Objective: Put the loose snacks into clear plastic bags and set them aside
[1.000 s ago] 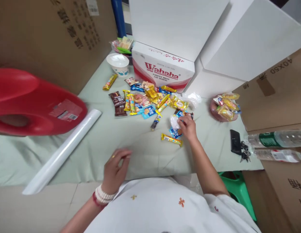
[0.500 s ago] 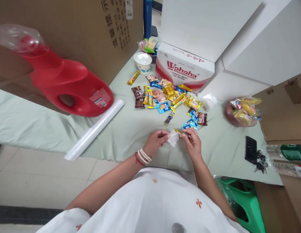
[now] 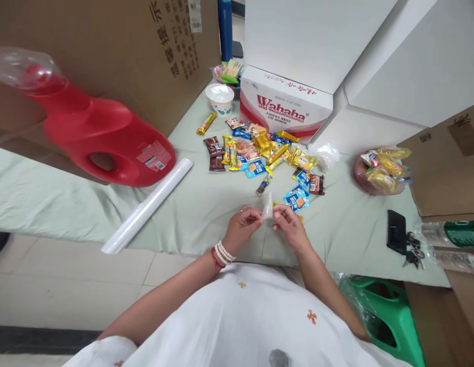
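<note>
Two bare hands meet low in the middle of the frame over a pale green tablecloth (image 3: 196,193). At the far left leans a big red plastic jug with a handle (image 3: 122,135), and beside its base a long white shiny roll (image 3: 147,206) lies slantwise. Further along, dark brown snack packets (image 3: 214,146) mark the left edge of a loose spread of wrapped sweets.

Below them comes the left hand (image 3: 242,227), beaded at the wrist, thumb and forefinger pinched narrow on the lower left edge of a small clear, whitish plastic bag (image 3: 268,204). That bag sits just right of centre, directly between the fingertips; its long axis runs up the frame, tip toward the sweets. Neither hand is clearly nearer. It looks thin, crinkled and limp, narrow as seen from here; I can't tell whether anything is inside.

The right hand (image 3: 292,228) has thumb and fingers drawn together at the bag's lower right edge, seemingly holding it. Just above that hand lie flat blue biscuit packets (image 3: 297,201). At far right stand a round pink bowl of yellow packets (image 3: 361,178) and, lower, a black phone (image 3: 396,232).
</note>
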`<state>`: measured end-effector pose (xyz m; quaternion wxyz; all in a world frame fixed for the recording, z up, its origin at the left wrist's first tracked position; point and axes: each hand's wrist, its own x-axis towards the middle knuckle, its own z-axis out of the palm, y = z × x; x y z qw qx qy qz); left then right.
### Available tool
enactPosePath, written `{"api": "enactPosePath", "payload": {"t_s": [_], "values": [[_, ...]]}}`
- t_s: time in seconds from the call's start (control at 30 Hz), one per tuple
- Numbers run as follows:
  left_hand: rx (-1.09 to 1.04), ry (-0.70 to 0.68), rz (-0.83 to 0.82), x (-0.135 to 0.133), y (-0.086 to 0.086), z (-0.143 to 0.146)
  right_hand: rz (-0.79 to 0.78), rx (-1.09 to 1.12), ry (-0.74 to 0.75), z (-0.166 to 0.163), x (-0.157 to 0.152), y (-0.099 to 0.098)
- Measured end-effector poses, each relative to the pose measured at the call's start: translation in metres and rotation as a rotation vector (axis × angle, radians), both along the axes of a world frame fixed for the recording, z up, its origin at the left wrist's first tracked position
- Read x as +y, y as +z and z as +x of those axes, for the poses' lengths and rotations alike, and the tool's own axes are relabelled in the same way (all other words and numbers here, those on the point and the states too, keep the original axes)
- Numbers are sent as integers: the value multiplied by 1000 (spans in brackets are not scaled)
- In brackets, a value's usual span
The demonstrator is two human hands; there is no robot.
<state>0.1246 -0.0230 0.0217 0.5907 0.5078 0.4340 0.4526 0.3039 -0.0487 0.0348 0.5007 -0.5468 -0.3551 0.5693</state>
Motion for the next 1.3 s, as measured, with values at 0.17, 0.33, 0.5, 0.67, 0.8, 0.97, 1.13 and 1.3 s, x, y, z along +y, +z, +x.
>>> {"api": "enactPosePath", "payload": {"t_s": [0.17, 0.33, 0.5, 0.67, 0.8, 0.97, 1.13, 1.3], "values": [[-44, -11, -70, 0, -3, 1, 30, -46, 8, -7, 1, -9], [65, 15, -147, 2, -5, -3, -50, -79, 88, -8, 1, -9], [50, -57, -227, 10, -3, -9, -110, -103, 234, 5, 5, 6], [-78, -34, -362, 16, -3, -14, -166, 55, 102, 18, 13, 18], [8, 64, -314, 12, -1, -8, -41, -169, 7, 0, 9, 12], [58, -93, -291, 26, 13, -21, -21, -214, 97, -8, 1, 5], [174, -283, -219, 69, 28, -50, -67, -161, 274, 16, 3, 10], [276, 236, -98, 63, 39, -51, -154, -63, 35, 7, 3, 4]]}}
